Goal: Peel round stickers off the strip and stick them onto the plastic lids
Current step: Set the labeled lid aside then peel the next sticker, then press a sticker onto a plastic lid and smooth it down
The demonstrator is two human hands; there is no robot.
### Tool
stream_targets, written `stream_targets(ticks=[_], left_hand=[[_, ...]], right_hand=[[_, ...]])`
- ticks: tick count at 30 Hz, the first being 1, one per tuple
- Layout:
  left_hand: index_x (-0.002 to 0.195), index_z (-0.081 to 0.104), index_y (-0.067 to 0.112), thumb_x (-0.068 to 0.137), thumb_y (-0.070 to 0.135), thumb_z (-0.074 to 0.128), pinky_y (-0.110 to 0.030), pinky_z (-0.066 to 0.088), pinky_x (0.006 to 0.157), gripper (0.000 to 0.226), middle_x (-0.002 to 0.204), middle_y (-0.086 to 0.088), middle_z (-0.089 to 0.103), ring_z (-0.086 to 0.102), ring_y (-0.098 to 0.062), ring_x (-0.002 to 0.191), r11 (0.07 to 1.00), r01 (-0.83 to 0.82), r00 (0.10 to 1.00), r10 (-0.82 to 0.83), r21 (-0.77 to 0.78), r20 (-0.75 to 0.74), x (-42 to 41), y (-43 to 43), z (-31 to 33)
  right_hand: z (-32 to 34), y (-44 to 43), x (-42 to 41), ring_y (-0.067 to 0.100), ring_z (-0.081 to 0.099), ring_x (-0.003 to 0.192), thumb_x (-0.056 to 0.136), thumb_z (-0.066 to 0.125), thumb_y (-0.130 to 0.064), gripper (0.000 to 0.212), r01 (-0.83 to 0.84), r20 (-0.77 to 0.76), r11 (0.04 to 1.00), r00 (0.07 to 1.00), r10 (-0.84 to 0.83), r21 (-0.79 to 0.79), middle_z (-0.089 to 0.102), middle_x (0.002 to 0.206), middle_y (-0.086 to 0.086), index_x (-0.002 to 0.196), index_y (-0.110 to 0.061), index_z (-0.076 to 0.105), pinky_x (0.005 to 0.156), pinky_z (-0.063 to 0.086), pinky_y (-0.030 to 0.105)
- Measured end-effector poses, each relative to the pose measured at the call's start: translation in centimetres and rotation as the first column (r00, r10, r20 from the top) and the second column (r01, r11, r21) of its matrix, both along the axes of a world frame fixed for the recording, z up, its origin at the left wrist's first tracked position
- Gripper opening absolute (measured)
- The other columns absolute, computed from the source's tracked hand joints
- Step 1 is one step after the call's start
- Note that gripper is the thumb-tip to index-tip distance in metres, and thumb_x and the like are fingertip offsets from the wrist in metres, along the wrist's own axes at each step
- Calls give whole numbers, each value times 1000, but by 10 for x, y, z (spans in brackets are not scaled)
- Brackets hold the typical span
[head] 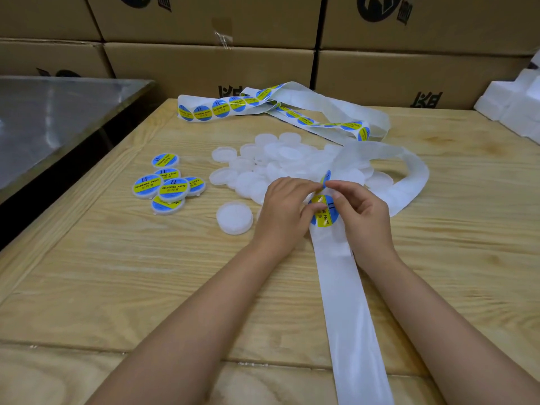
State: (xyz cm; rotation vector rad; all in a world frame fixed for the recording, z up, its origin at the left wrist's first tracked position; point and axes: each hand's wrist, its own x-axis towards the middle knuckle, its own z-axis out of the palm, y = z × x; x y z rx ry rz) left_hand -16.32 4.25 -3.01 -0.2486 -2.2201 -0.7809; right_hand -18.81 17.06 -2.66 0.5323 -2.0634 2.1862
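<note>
Right now a round blue sticker with a yellow band (326,178) stands half lifted, curled on edge, off the long white backing strip (355,331). The right hand (363,219) pinches it between thumb and forefinger, while the left hand (285,207) grips the strip, its thumb across the next sticker (326,218), printed "SOLDERING PASTE". Just behind lies a heap of translucent white plastic lids (271,159); six labelled lids (169,185) sit to the left on the pale wooden table (117,273).
</note>
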Motion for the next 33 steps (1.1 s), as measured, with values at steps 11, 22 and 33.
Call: stream_targets(ticks=[11, 22, 33], left_hand=[[86, 70, 5, 77, 8, 71, -39, 49, 80, 9, 87, -3, 69, 63, -21, 83, 973, -35, 994, 11, 227, 107, 5, -1, -2], [80, 70, 4, 76, 8, 73, -31, 49, 78, 6, 84, -3, 70, 63, -14, 84, 970, 15, 998, -28, 242, 51, 2, -2, -4], [84, 62, 15, 81, -3, 60, -9, 44, 72, 19, 81, 11, 60, 56, 3, 75, 868, 38, 996, -70, 496, 46, 6, -5, -2]], right_hand=[[4, -2, 1, 3, 67, 78, 91, 55, -2, 18, 54, 34, 999, 998, -53, -10, 71, 82, -5, 94, -14, 68, 70, 49, 13], [3, -1, -4, -2, 65, 71, 86, 67, -24, 11, 226, -26, 967, 974, -224, 118, 70, 71, -17, 75, -28, 66, 64, 44, 7], [-2, 19, -25, -7, 54, 61, 81, 57, -6, 20, 420, -37, 867, 904, -427, 267, 63, 77, -14, 83, -24, 65, 58, 39, 3]])
